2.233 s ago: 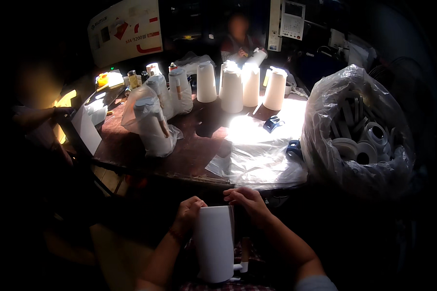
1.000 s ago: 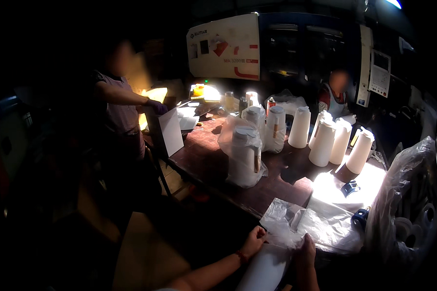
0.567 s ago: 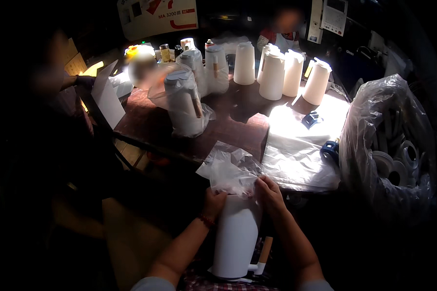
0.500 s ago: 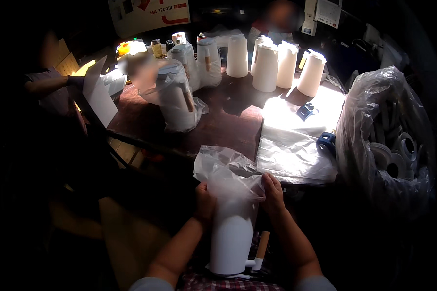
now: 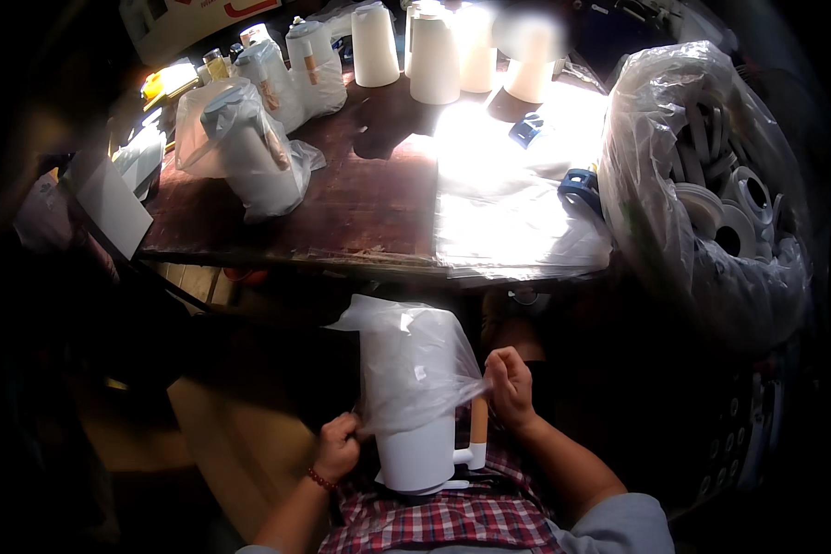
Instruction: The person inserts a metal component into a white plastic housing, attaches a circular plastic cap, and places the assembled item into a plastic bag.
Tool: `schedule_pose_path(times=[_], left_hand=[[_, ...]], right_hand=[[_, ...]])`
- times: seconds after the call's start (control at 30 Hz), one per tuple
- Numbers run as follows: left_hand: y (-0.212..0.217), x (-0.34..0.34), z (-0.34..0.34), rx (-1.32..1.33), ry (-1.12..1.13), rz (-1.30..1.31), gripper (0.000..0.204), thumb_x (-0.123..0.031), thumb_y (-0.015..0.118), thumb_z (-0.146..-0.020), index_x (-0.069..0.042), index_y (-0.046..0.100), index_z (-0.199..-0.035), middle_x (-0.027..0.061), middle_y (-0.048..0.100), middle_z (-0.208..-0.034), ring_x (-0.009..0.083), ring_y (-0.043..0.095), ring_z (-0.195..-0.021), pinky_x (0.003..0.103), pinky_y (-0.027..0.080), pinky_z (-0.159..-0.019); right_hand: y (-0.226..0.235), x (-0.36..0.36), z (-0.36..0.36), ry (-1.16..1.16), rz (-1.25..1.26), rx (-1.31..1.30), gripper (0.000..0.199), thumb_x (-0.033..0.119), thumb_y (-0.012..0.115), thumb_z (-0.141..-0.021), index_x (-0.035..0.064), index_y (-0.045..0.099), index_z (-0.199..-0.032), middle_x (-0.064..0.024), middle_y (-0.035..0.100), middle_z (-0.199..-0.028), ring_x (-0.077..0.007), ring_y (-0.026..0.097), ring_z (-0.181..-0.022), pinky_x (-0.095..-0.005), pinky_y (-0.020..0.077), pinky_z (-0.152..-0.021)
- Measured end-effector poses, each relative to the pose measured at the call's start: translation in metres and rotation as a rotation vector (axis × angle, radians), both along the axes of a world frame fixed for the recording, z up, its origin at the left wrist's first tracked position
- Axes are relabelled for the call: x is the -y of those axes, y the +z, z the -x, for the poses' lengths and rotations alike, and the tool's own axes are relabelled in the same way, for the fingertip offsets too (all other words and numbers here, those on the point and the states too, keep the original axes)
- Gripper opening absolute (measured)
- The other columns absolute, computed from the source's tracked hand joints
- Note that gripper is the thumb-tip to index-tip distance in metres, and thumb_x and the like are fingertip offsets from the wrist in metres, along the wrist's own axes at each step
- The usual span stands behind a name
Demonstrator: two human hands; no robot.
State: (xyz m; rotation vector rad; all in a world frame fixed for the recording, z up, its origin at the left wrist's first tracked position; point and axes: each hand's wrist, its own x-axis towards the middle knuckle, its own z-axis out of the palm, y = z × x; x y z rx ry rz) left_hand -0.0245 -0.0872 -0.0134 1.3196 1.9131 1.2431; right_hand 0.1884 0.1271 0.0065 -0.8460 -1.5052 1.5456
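A white jug (image 5: 417, 459) with a wood-coloured handle (image 5: 479, 422) rests on my lap, over a red checked cloth (image 5: 406, 524). A clear plastic bag (image 5: 414, 365) covers its far end and most of its body, while the near end is bare. My left hand (image 5: 339, 447), closed in a pinch, holds the bag's edge left of the jug. On the other side my right hand (image 5: 511, 383) is closed on the bag's edge just above the handle. The handle's upper end is partly behind the film.
Ahead stands a dark wooden table (image 5: 369, 208) with bagged jugs (image 5: 249, 138) at left and bare white jugs (image 5: 434, 60) at the back. Flat plastic bags (image 5: 522, 226) and a blue tape dispenser (image 5: 580, 187) lie at right. Beside them, a large plastic sack (image 5: 632, 185) holds white ring-shaped parts.
Both hands have pulled the bag down over the jug toward my lap, the left lower than the right. My view has tipped downward. A person at left has mostly dropped into shadow.
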Motion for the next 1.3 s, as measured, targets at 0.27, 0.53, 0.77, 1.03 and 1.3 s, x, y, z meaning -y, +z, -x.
schedule_pose_path(times=[0.27, 0.53, 0.77, 1.03, 1.3], left_hand=[[0.024, 0.101, -0.031, -0.103, -0.396, 0.067, 0.018, 0.002, 0.051, -0.067, -0.005, 0.06, -0.08, 0.0108, 0.058, -0.078, 0.027, 0.057, -0.073, 0.033, 0.048, -0.067], [0.053, 0.075, -0.042, -0.103, -0.419, -0.065, 0.009, -0.008, 0.059, -0.072, -0.006, 0.059, -0.081, 0.0114, 0.055, -0.074, 0.0322, 0.057, -0.07, 0.038, 0.049, -0.065], [0.156, 0.03, 0.009, 0.012, -0.149, -0.391, 0.026, 0.016, 0.044, -0.068, -0.001, 0.056, -0.084, 0.0108, 0.061, -0.087, 0.0162, 0.057, -0.075, 0.027, 0.047, -0.066], [0.18, -0.033, 0.048, 0.025, 0.296, -0.767, 0.016, 0.008, 0.052, -0.083, -0.003, 0.048, -0.094, 0.0125, 0.054, -0.099, 0.0178, 0.055, -0.089, 0.03, 0.046, -0.082], [0.102, -0.108, 0.116, -0.195, 0.301, -0.371, 0.03, -0.005, 0.064, -0.081, -0.003, 0.052, -0.108, 0.0126, 0.056, -0.099, 0.021, 0.058, -0.091, 0.033, 0.048, -0.079]], right_hand=[[0.048, 0.046, -0.078, 0.844, -0.427, 0.716, 0.056, 0.037, 0.071, -0.08, 0.0226, 0.054, -0.131, -0.0075, 0.064, -0.084, -0.0203, 0.063, -0.074, -0.0382, 0.0487, -0.074], [0.015, 0.045, -0.026, 0.668, -1.124, 0.762, 0.045, 0.035, 0.073, -0.072, 0.017, 0.062, -0.111, -0.0093, 0.052, -0.125, -0.0271, 0.041, -0.128, -0.0596, 0.0175, -0.107], [0.018, 0.042, 0.031, 0.757, -0.572, 0.147, 0.034, 0.026, 0.065, -0.083, 0.0041, 0.061, -0.109, -0.013, 0.06, -0.111, -0.0307, 0.055, -0.108, -0.0448, 0.0382, -0.097], [0.14, -0.029, 0.091, 0.521, -0.012, -0.327, 0.031, 0.027, 0.058, -0.093, -0.0029, 0.059, -0.098, -0.0071, 0.064, -0.088, -0.0132, 0.06, -0.078, -0.0278, 0.0493, -0.072], [0.132, -0.138, 0.23, 0.204, -0.281, -0.22, 0.023, 0.023, 0.058, -0.095, 0.0003, 0.062, -0.097, -0.0007, 0.06, -0.08, -0.0097, 0.054, -0.073, -0.0271, 0.0442, -0.066]])
